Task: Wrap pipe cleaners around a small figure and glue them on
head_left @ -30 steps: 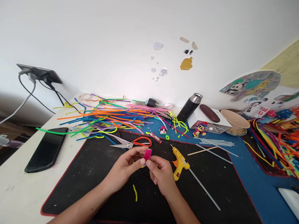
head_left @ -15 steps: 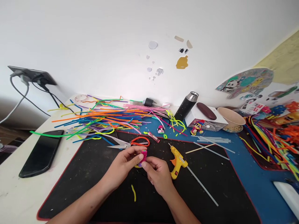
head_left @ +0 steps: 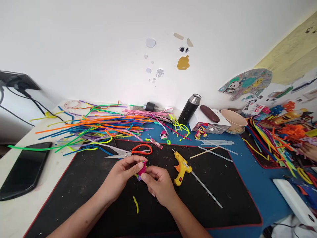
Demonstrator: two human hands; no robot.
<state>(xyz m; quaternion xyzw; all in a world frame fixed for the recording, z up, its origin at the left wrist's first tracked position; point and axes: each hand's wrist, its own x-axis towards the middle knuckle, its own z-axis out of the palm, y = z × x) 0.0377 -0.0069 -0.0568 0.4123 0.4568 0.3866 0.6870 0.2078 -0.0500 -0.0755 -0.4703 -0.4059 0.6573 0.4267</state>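
My left hand [head_left: 121, 177] and my right hand [head_left: 158, 185] meet above the black mat [head_left: 86, 185], both pinched on a small pink coiled pipe-cleaner piece [head_left: 142, 169] with a bit of purple and yellow under it. Just behind my fingers lie orange-handled scissors [head_left: 128, 152]. A yellow glue gun [head_left: 180, 167] rests right of my right hand, a clear glue stick [head_left: 206, 190] trailing from it. A short yellow pipe-cleaner scrap [head_left: 135, 204] lies on the mat near my wrists.
A big heap of coloured pipe cleaners [head_left: 99, 127] covers the back left. A black phone [head_left: 23, 170] lies far left. A black flask [head_left: 189, 109], white box [head_left: 210, 120], beige cup [head_left: 234, 121] and more pipe cleaners [head_left: 269, 142] stand at the right. Another person's hand [head_left: 309, 150] shows far right.
The view has swung right, so everything slid left in frame. My hands have lowered the pink piece closer to the mat and closed tighter round it.
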